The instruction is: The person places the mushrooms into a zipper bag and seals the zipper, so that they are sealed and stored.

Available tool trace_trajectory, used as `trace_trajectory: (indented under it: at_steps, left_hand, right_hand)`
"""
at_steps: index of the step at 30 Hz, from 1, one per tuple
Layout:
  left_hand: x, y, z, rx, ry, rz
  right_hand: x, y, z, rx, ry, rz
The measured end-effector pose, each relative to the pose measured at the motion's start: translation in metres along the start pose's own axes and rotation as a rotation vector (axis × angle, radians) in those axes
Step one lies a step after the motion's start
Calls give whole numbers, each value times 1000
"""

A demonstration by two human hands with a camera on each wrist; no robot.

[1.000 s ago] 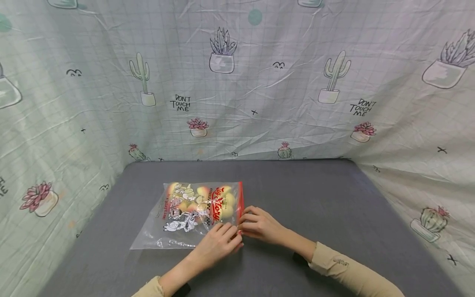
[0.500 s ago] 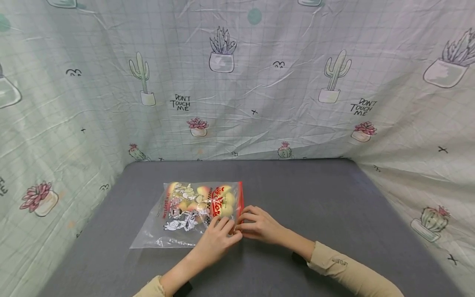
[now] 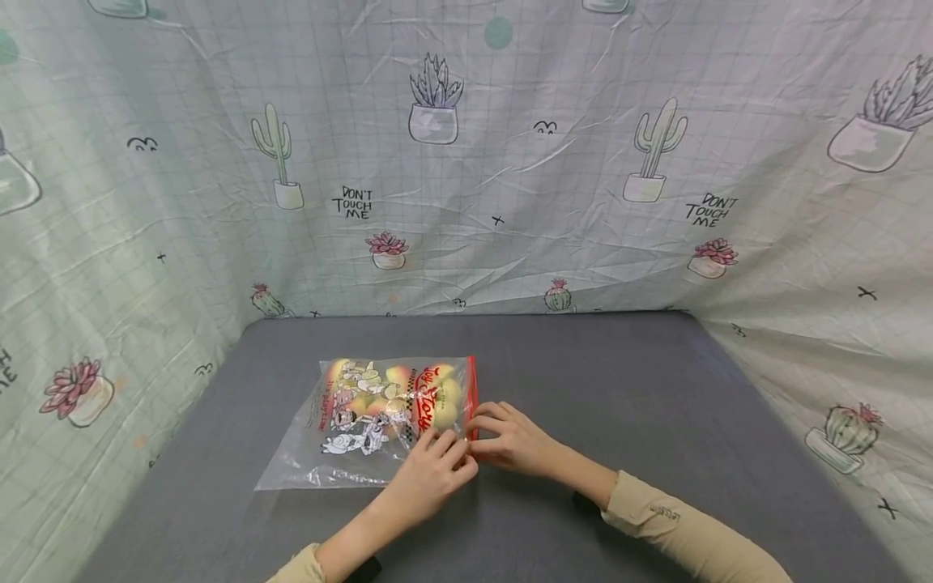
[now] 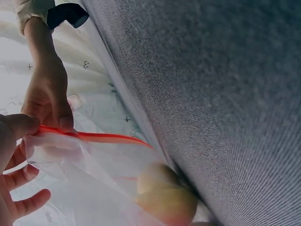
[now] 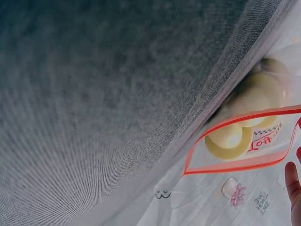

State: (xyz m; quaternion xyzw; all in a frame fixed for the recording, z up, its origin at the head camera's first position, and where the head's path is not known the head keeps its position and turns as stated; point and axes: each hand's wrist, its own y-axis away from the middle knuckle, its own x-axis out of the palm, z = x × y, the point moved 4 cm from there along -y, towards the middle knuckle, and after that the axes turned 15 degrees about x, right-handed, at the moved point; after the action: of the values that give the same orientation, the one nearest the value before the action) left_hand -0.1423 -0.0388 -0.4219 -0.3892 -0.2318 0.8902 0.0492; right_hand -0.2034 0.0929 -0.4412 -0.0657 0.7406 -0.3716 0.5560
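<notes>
A clear zip bag [image 3: 302, 453] with red lettering and cartoon prints lies on its side, several yellow-and-red fruits [image 3: 446, 409] inside. Its red zip strip [image 3: 472, 389] faces right. In the right wrist view the two red edges [image 5: 235, 167] stand apart at one end, with pale round fruit behind them. My left hand [image 3: 430, 474] pinches the near end of the strip between thumb and fingers. Just to the right, my right hand [image 3: 513, 441] pinches the same strip, its thumb [image 4: 65, 117] against the red edge in the left wrist view.
A grey cloth-covered table [image 3: 598, 389] bears the bag. Pale curtains [image 3: 496, 162] printed with cacti and potted plants hang behind it and along both sides.
The left hand's fingers have shifted slightly up and over the bag's near corner, then partly back. The right hand and bag have barely moved.
</notes>
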Motion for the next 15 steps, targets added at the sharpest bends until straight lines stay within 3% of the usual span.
trace_trajectory:
  at_steps: [6,15]
  left_hand:
    - [0,0,-1,-13,20,43]
    - [0,1,-1,9,-19,-10]
  right_hand:
    - [2,1,-2,5,14,1]
    - [3,-1,-4,18,21,6]
